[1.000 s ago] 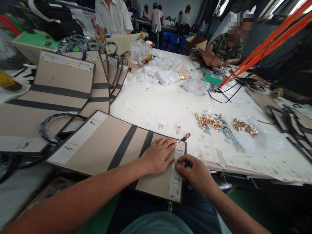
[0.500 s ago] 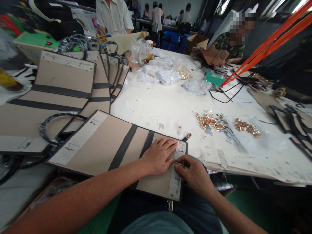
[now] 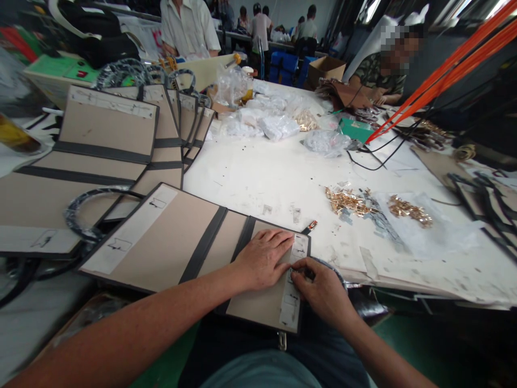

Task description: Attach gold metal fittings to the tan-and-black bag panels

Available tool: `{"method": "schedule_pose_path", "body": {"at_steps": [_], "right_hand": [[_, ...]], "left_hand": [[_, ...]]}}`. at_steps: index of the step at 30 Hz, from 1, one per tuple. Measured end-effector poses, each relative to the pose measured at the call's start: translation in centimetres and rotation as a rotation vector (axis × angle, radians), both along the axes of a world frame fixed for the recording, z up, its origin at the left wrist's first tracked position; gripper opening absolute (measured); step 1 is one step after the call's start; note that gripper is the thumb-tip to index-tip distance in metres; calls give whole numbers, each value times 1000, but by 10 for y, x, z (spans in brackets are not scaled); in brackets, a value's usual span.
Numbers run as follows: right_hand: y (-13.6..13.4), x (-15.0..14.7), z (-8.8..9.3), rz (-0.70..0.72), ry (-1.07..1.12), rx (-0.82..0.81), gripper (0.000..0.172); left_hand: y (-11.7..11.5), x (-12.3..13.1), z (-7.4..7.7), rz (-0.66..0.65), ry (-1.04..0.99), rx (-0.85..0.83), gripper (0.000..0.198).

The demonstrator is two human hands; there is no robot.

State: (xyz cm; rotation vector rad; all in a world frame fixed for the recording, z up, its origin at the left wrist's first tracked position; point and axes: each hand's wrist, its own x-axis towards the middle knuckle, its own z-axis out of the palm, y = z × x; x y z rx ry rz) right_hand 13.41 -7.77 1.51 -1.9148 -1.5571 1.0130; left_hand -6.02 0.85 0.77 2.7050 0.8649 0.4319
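Observation:
A folding beige bag panel (image 3: 161, 242) with dark fold strips lies in front of me, its right end over my lap. My left hand (image 3: 264, 256) rests flat on that end, fingers stretched towards the white strip (image 3: 290, 310) along the edge. Beside it, my right hand (image 3: 321, 285) is closed in a pinch at the same strip; what its fingers hold is hidden. A dark plastic-wrapped handle (image 3: 335, 272) partly shows behind the right hand. A small metal-ended tab (image 3: 310, 227) sticks out past the panel's top right corner.
More beige panels (image 3: 109, 126) with wrapped handles stand at the left. Gold metal pieces (image 3: 349, 202) lie in piles on the white table (image 3: 250, 172). Plastic bags (image 3: 278, 126), a green box (image 3: 355, 129) and orange straps (image 3: 440, 70) are farther back. Other people sit across the table.
My right hand's fingers have shifted very slightly at the white strip. The left hand and the panel stay where they were.

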Motion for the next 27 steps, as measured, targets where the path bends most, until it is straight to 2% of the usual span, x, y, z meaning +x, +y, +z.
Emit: {"method": "schedule_pose_path", "body": {"at_steps": [9, 15, 18, 24, 27], "right_hand": [[2, -1, 2, 44, -106, 51, 23], [8, 3, 7, 44, -15, -42, 24], [9, 4, 8, 70, -43, -31, 22], [4, 0, 2, 86, -186, 42, 19], [-1, -2, -1, 69, -185, 56, 21]], "left_hand": [[0, 0, 0, 6, -10, -11, 61], [0, 0, -1, 5, -15, -16, 61], [1, 1, -1, 7, -8, -17, 61], [0, 1, 0, 2, -2, -13, 61], [0, 0, 1, 1, -3, -17, 61]]}}
